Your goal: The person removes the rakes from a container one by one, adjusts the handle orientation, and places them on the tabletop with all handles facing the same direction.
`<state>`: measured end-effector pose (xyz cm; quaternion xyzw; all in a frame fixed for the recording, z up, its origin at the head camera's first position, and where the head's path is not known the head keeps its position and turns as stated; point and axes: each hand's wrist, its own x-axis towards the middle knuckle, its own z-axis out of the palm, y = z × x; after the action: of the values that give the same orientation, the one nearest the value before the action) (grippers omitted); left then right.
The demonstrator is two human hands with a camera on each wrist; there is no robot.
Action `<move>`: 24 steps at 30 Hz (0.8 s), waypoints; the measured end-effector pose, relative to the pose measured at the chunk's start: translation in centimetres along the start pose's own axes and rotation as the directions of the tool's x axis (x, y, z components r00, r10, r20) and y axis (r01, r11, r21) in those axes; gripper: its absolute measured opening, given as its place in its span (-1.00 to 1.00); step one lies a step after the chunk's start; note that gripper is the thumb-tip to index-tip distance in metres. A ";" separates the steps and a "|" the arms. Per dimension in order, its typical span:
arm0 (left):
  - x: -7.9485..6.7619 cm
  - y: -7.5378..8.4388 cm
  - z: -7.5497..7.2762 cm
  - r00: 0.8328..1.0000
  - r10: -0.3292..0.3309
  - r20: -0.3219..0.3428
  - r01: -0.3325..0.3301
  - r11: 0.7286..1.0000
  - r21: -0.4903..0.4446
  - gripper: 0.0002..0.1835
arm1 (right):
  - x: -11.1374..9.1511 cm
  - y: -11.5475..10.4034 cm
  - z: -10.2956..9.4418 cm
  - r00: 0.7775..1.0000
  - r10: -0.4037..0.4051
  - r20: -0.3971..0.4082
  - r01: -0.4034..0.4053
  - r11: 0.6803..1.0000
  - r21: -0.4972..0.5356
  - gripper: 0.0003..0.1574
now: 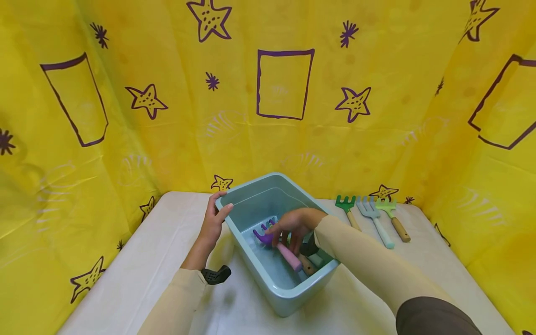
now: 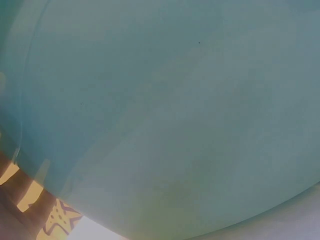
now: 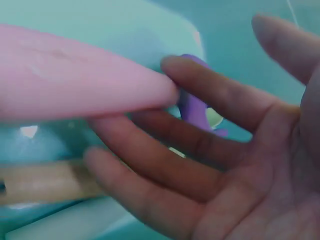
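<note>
A light blue plastic bin (image 1: 247,246) stands at an angle on the table. My left hand (image 1: 212,224) grips its rim near the far left corner, thumb on the inner side. Inside the bin lies a toy hand rake with a purple head (image 1: 261,238) and a pink handle (image 1: 290,257). My right hand (image 1: 298,224) reaches in over it; the right wrist view shows the fingers touching the handle's narrow end, with the thumb (image 3: 285,47) held apart. A wooden handle (image 3: 50,182) lies beside the pink one. The left wrist view shows mostly bin wall (image 2: 165,115).
Right of the bin lie three garden hand tools: a dark green rake (image 1: 345,203), a grey-blue fork (image 1: 369,209) and a light green rake (image 1: 387,207). Yellow patterned cloth (image 1: 234,149) encloses the white-covered table (image 1: 176,223) at the back and sides.
</note>
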<state>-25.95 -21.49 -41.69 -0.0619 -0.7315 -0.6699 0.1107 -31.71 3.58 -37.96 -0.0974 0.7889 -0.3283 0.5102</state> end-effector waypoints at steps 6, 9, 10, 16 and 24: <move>0.0 0.0 0.0 1.000 0.004 0.002 -0.004 1.000 0.004 -0.45 | -0.2 -0.1 -0.3 0.990 -0.044 -0.134 0.047 0.999 0.018 -0.52; 0.0 0.0 -0.1 1.000 -0.002 -0.003 0.002 1.000 0.016 -0.44 | -0.3 -0.1 -0.4 0.980 -0.089 -0.181 0.095 0.995 0.023 -0.64; 0.0 -0.1 -0.1 1.000 -0.002 -0.002 0.002 1.000 0.016 -0.43 | -0.4 -0.1 -0.3 0.974 -0.111 -0.196 0.117 0.993 0.021 -0.67; -0.1 0.0 -0.1 1.000 0.005 -0.002 -0.005 1.000 0.011 -0.44 | -0.6 0.1 -0.4 0.916 -0.251 -0.312 0.247 0.968 -0.055 -0.78; -0.2 0.1 0.0 1.000 0.010 0.013 -0.010 1.000 -0.008 -0.43 | -1.3 -0.2 -0.3 0.890 -0.247 -0.383 0.206 0.968 -0.145 -0.94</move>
<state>-25.76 -21.50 -41.61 -0.0706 -0.7292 -0.6719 0.1089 -31.41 4.14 -36.79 -0.1457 0.8749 -0.3584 0.2915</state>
